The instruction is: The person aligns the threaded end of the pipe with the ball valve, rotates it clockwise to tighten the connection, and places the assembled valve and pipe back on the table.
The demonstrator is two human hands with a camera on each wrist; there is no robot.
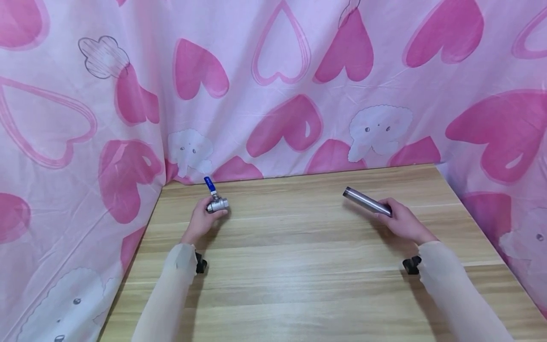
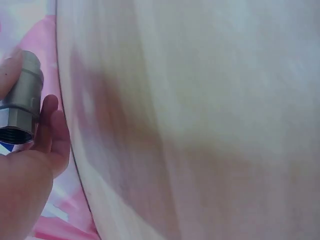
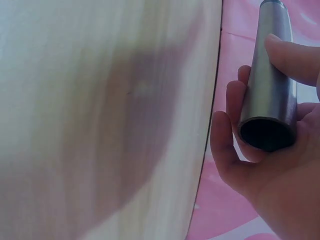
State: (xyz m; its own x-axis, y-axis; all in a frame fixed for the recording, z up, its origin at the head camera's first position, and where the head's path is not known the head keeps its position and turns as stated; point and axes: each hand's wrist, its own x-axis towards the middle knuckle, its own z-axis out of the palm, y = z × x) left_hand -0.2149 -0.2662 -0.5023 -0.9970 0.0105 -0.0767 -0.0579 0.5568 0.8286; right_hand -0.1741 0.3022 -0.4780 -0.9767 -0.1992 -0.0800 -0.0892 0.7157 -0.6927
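My left hand grips a metal ball valve by its body, above the far left of the table. Its blue lever handle points up and away. In the left wrist view the valve's threaded opening faces the wrist, with the thumb on one side of the body and fingers on the other. On the right, my right hand holds a steel pipe near one end, its other end slanting up to the left. The right wrist view shows the thumb pressed along the pipe and its hollow end toward the palm.
A wood-grain table lies under both hands, their shadows falling on it. Pink cloth with hearts and white cartoon figures hangs along the back and both sides. Black camera mounts sit at the sleeved wrists.
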